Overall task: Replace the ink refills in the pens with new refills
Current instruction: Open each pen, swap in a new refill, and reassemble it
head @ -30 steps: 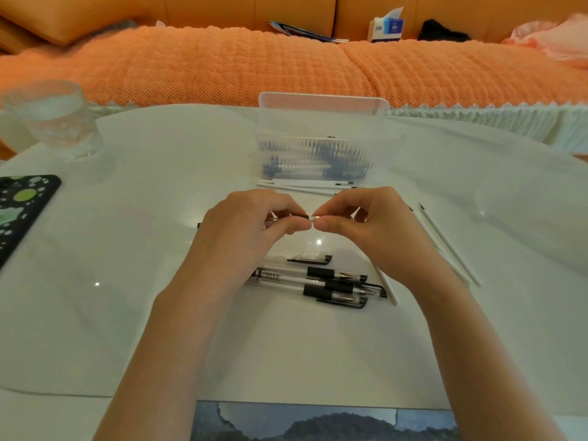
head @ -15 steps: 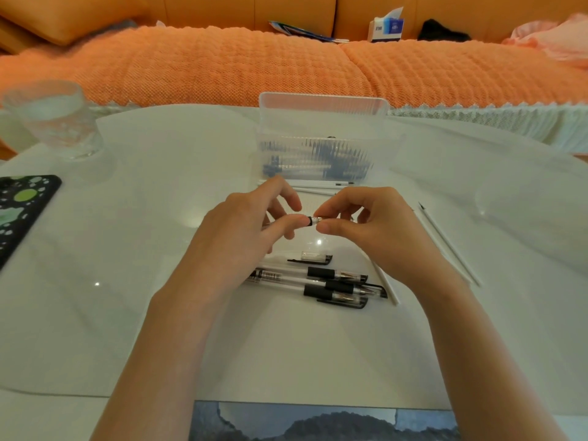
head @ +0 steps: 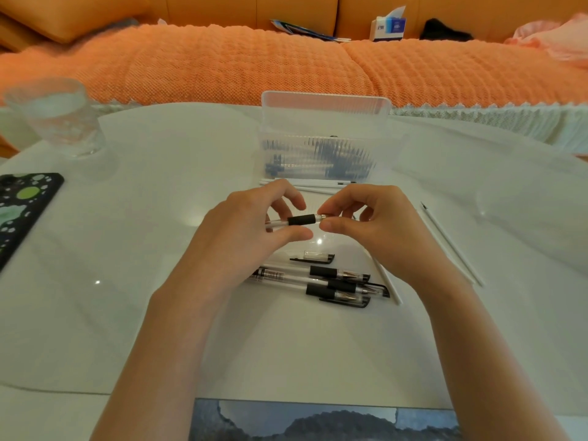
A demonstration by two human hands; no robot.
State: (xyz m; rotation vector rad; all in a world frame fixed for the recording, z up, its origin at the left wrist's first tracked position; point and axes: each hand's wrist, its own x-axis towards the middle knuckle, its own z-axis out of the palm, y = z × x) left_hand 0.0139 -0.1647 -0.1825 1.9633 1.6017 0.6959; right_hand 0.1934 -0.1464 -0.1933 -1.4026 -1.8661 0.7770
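While the left hand (head: pixel 241 230) is gripping the pen (head: pixel 300 220) by its clear barrel, fingers curled closely round it, we are recording the right hand (head: pixel 381 227) pinching the pen's metal tip between thumb and forefinger. The pen is hovering level just in front of the clear box (head: pixel 324 122). More pens (head: pixel 318 280), a loose cap (head: pixel 315 257) and white refills (head: pixel 451 243) are lying nearer us than that box.

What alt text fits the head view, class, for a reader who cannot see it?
The left hand grips a clear pen by the barrel while the right hand pinches its metal tip, above a white table. More pens lie nearby, a clear box behind.
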